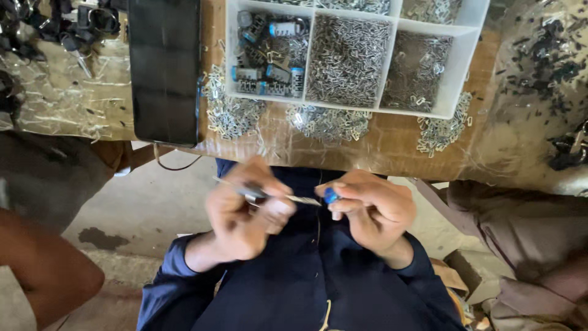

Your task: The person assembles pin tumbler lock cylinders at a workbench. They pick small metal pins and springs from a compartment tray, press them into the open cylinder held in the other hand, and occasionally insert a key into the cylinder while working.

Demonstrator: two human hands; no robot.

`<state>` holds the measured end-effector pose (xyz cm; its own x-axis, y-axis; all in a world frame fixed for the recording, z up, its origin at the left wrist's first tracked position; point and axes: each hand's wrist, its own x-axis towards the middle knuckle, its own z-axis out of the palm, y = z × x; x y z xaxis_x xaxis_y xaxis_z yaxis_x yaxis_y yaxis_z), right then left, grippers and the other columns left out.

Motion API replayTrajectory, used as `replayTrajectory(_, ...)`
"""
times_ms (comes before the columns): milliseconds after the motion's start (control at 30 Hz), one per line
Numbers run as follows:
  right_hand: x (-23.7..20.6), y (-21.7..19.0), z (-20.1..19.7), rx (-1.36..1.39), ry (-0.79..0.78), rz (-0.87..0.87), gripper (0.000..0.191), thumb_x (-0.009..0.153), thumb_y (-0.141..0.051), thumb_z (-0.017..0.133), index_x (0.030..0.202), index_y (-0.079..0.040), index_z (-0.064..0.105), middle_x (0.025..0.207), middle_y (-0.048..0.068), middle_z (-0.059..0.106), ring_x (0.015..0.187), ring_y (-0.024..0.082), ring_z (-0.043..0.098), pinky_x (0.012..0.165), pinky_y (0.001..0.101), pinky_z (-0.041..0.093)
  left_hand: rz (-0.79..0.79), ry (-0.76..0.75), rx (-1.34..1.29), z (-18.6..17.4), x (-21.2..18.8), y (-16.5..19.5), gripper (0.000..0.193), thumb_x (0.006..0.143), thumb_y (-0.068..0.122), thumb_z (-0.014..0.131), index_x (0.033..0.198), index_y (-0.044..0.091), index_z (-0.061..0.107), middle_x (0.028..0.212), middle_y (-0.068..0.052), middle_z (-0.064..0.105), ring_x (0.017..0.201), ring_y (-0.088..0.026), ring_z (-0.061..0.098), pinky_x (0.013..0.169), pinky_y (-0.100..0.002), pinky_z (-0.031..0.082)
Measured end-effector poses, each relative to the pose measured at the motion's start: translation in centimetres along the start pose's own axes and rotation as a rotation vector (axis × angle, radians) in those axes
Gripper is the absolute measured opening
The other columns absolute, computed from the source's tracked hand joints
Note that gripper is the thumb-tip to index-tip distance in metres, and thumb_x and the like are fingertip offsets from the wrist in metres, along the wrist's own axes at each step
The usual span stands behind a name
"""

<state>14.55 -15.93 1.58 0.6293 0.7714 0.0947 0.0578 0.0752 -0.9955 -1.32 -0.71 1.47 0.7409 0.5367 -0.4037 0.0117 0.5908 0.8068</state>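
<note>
Worn wooden bench (pixel 392 147) over a concrete floor, plastic sheeting to either side. On it a white divided tray (pixel 456 67) full of small metal clips, one compartment with blue-capped cylinders (pixel 269 58); loose clips (pixel 229 113) spill along the tray's near edge. A black flat panel (pixel 165 67) lies left of the tray.

We hold our hands below the bench edge, close to the chest, dark blue sleeves. Left hand (pixel 242 214) is closed around a thin metal tool (pixel 269 195), motion-blurred. Right hand (pixel 370 208) pinches a small blue piece (pixel 331 196) between thumb and fingers. The tool tip sits just beside or touching the blue piece; blur hides which.

Another person's arm (pixel 49 263) shows at lower left, apart from our hands.

Risks, as we judge them: the pinch on the blue piece is narrow, so a push from the tool could pop it out onto the floor. The tool tip could also slip toward the right fingers.
</note>
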Motion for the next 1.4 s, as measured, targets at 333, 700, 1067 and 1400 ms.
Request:
replayTrajectory(333, 1.4, -1.3, -1.5, -0.006, -0.325, -0.145, 0.015, 0.092, -0.015, 0.077, 0.094, -0.001, 0.072, 0.085, 0.007, 0.077, 0.073, 0.017, 0.075, 0.062, 0.0302, 0.060, 0.426, -0.841, 0.617, 2.1, 4.6, 8.2, 0.024, 0.088, 0.002, 0.078, 0.110, 0.009, 0.071, 0.092, -0.004, 0.067, 0.080, -0.017, 0.064, 0.065, -0.032, 0.050)
replayTrajectory(700, 11.9, -1.6, -9.4, -0.424, -0.276, -0.463, 0.011, 0.096, -0.002, 0.075, 0.103, 0.004, 0.070, 0.086, 0.017, 0.078, 0.062, 0.008, 0.074, 0.043, 0.0131, 0.040, 1.065, 0.028, 1.629, 3.6, 12.4, 9.3, 0.026, 0.090, -0.002, 0.072, 0.114, 0.006, 0.073, 0.113, -0.005, 0.068, 0.099, -0.029, 0.063, 0.087, -0.038, 0.054)
replayTrajectory(1067, 15.2, 0.0, -6.8, 0.231, -0.425, 0.059, 0.029, 0.109, -0.009, 0.066, 0.136, 0.003, 0.062, 0.112, 0.017, 0.073, 0.091, 0.015, 0.076, 0.077, 0.0239, 0.068, 0.949, -0.220, 1.209, 4.6, 10.8, 9.8, 0.025, 0.087, -0.010, 0.072, 0.105, 0.007, 0.070, 0.114, -0.002, 0.069, 0.103, -0.025, 0.067, 0.085, -0.035, 0.058)
replayTrajectory(1400, 14.8, -1.4, -6.6, 0.186, -0.132, 0.154, 0.028, 0.103, 0.003, 0.070, 0.130, 0.001, 0.063, 0.132, 0.018, 0.069, 0.100, 0.015, 0.074, 0.085, 0.0228, 0.066, 0.956, -0.165, 1.536, 7.3, 13.5, 8.8, 0.015, 0.094, 0.015, 0.080, 0.103, 0.007, 0.072, 0.100, -0.004, 0.062, 0.094, -0.028, 0.054, 0.086, -0.041, 0.045)
